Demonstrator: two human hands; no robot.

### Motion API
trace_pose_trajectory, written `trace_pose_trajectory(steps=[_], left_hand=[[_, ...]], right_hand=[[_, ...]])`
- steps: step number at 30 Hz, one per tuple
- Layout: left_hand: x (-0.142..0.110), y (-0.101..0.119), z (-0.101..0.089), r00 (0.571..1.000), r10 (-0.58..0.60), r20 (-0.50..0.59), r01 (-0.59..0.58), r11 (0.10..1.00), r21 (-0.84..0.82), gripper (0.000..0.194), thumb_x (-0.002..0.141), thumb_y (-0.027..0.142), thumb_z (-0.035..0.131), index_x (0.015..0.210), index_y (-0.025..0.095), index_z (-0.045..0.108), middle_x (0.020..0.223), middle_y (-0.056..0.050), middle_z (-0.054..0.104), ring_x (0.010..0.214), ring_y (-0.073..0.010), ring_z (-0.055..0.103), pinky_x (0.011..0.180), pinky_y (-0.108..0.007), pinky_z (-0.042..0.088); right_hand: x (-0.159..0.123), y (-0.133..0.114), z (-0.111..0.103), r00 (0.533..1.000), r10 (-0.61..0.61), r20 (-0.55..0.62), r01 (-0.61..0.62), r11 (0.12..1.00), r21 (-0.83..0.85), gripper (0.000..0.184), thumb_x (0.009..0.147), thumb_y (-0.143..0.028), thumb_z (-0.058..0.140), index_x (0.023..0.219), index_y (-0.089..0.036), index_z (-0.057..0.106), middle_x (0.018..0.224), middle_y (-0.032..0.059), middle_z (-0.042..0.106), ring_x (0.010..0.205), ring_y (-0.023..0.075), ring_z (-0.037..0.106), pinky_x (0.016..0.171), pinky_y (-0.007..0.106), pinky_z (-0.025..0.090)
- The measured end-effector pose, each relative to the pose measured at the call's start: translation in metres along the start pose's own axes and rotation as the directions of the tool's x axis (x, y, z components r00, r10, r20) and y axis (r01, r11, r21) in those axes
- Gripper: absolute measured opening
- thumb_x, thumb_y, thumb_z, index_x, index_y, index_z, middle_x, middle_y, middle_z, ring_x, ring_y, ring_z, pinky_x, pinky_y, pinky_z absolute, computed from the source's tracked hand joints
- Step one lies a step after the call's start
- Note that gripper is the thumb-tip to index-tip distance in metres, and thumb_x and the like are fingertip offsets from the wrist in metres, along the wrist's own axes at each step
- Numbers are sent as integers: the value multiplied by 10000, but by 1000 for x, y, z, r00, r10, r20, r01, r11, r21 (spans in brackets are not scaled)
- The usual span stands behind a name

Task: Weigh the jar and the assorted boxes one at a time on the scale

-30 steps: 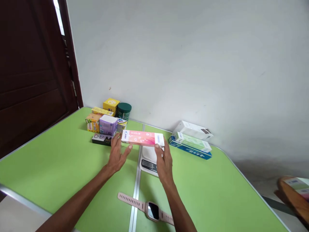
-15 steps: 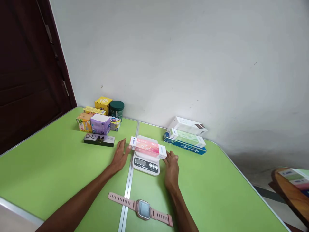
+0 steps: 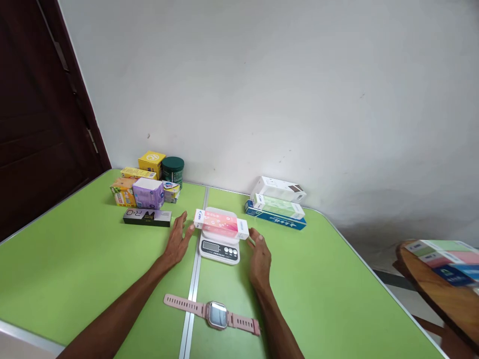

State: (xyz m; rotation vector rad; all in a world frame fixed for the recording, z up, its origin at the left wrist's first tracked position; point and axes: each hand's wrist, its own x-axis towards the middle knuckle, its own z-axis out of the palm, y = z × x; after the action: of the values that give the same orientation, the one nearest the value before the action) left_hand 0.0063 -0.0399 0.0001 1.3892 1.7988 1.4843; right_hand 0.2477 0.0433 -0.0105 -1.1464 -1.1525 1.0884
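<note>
A pink and white box (image 3: 220, 224) lies across the pan of a white digital kitchen scale (image 3: 219, 251), whose display and buttons face me. My left hand (image 3: 177, 241) is at the box's left end, fingers stretched, thumb tip close to the corner. My right hand (image 3: 259, 257) is by the right end with fingers slightly bent and apart; I cannot tell whether the fingertips touch the box. Neither hand is wrapped around anything. Nearer to me, a pink-strapped smartwatch (image 3: 217, 315) lies face up between my forearms.
On the green table (image 3: 318, 299), a black box (image 3: 147, 217), purple pack (image 3: 148, 193), orange pack (image 3: 124, 192), yellow boxes (image 3: 151, 162) and green jar (image 3: 173, 170) sit back left. Back right are white (image 3: 277, 188), green (image 3: 279, 206) and blue (image 3: 277, 217) boxes. A wooden side stand (image 3: 422, 279) holds more boxes.
The view has turned slightly right, so the table things appear further left and more of the wooden stand shows. The box stays on the scale, with both hands still beside its ends.
</note>
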Motion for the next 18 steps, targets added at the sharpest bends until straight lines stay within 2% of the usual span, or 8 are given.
trace_pose_trajectory(steps=[3, 5, 7, 9, 13, 15, 18], left_hand=[[-11, 0, 4, 993, 89, 76, -94, 993, 66, 709, 1026, 571, 424, 1601, 172, 315, 1654, -184, 377, 1565, -313, 323, 1292, -553, 244], [-20, 1, 9, 987, 116, 109, -125, 989, 77, 711, 1041, 551, 404, 1632, 188, 250, 1679, -175, 337, 1589, -304, 270, 1303, -553, 212], [-25, 6, 15, 986, 119, 119, -129, 988, 83, 726, 1048, 545, 391, 1654, 203, 182, 1701, -174, 291, 1604, -305, 225, 1301, -568, 199], [-24, 16, 22, 980, 131, 146, -146, 985, 93, 746, 1046, 554, 395, 1662, 215, 148, 1711, -171, 266, 1610, -309, 200, 1299, -580, 186], [0, 58, 47, 940, 198, 277, -229, 970, 81, 793, 1029, 595, 402, 1665, 205, 132, 1720, -168, 243, 1611, -303, 190, 1306, -550, 172], [22, 84, 67, 913, 217, 345, -254, 965, 66, 821, 1018, 623, 394, 1663, 186, 136, 1718, -179, 240, 1610, -305, 192, 1307, -536, 168], [58, 115, 105, 885, 209, 417, -250, 967, 47, 853, 999, 647, 395, 1659, 170, 139, 1711, -197, 244, 1601, -326, 212, 1296, -541, 179]], right_hand=[[-15, -6, 2, 988, -108, 111, 121, 986, -115, 670, 991, -665, 462, 1436, -191, 627, 1531, 132, 581, 1444, 299, 499, 1233, 490, 328], [-23, -12, 3, 975, -154, 158, 176, 975, -136, 639, 1015, -631, 444, 1475, -216, 597, 1547, 117, 568, 1460, 286, 480, 1240, 471, 314], [-25, -20, 2, 972, -170, 164, 193, 972, -135, 620, 1025, -619, 430, 1495, -243, 578, 1547, 104, 571, 1455, 283, 485, 1228, 463, 332], [-20, -27, -4, 976, -182, 120, 197, 971, -132, 622, 1019, -626, 433, 1499, -257, 576, 1539, 98, 579, 1442, 291, 497, 1212, 467, 351], [14, -38, -31, 975, -205, -89, 189, 968, -163, 717, 980, -691, 433, 1489, -211, 588, 1512, 122, 595, 1371, 332, 553, 1169, 504, 383], [40, -42, -49, 963, -211, -169, 175, 963, -206, 767, 959, -723, 422, 1476, -185, 599, 1494, 137, 604, 1339, 345, 571, 1146, 512, 397], [84, -48, -76, 942, -250, -225, 179, 939, -294, 812, 948, -752, 376, 1437, -156, 628, 1458, 159, 626, 1318, 354, 571, 1123, 506, 400]])
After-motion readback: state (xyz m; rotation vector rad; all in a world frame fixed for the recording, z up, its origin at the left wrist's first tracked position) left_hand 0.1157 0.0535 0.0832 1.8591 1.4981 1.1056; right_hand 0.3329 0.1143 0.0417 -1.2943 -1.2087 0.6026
